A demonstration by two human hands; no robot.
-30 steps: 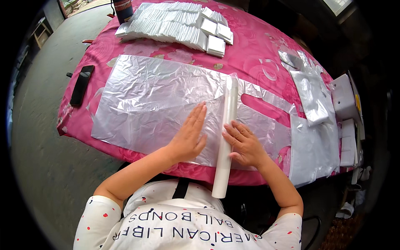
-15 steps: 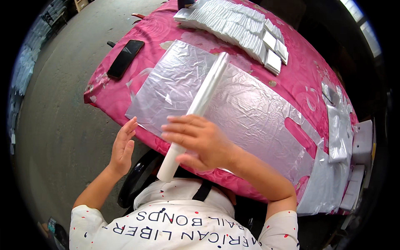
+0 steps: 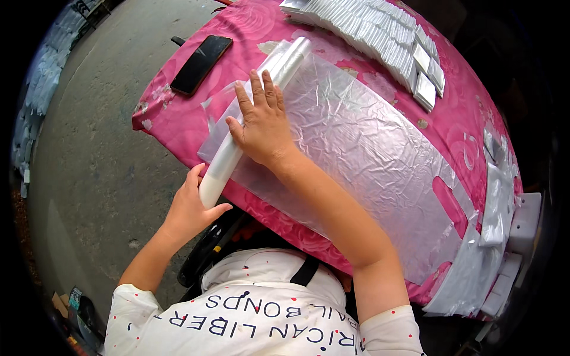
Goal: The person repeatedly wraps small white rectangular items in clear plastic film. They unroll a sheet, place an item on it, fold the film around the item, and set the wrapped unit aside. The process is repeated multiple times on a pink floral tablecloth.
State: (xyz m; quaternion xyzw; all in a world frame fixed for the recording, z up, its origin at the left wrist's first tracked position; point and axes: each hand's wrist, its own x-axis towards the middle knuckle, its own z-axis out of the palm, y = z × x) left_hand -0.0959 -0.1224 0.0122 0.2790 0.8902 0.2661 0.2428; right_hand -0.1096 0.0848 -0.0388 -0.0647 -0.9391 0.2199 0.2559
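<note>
Across the left of the floral tablecloth [image 3: 169, 133], a probably light, slippery plastic-film roll [image 3: 224, 160], best held by its near end, lies under the splayed right hand [image 3: 263, 129], the left hand [image 3: 187, 206] cupped openly there.

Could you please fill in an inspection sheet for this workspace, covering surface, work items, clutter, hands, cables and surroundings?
Surface: pink floral tablecloth over a table.
Work items: white roll lying across the left part of a clear plastic sheet, its near end past the table edge.
Clutter: dark phone at left; rows of folded white packets at the far side; plastic bags at right.
Hands: right hand spread over the roll; left hand at its near end, grip unclear.
Cables: nothing seen.
Surroundings: grey floor at left.
</note>
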